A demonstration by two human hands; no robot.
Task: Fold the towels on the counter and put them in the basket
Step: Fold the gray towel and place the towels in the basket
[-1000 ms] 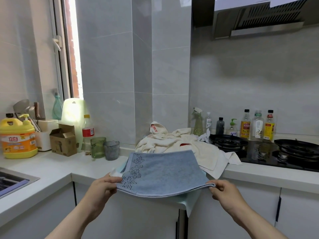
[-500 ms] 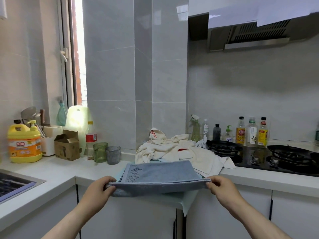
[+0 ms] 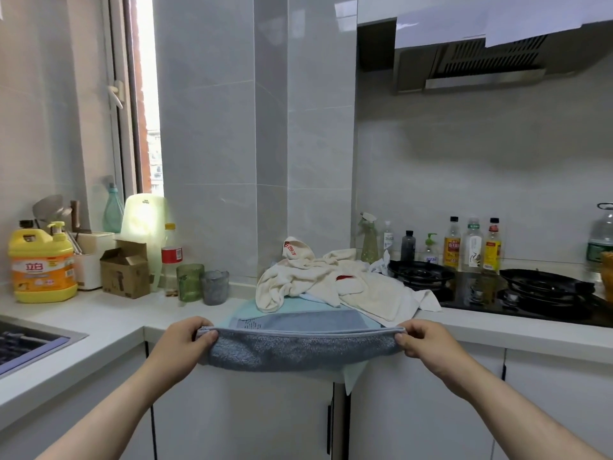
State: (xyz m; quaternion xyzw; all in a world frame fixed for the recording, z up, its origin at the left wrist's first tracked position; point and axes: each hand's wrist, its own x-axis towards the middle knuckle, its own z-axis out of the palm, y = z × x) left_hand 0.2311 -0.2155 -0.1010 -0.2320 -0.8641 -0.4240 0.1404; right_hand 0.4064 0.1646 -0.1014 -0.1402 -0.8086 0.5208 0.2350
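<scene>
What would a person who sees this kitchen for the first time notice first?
Probably the grey-blue towel, stretched at the edge of the counter between the left hand and the right hand, each gripping one end. Behind it, a heap of cream towels lies unfolded on the counter, and a yellow detergent jug stands far left.

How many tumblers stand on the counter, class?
2: the green tumbler and, just right of it, the grey tumbler, both left of the cream towel pile. Others could be hidden behind clutter.
</scene>
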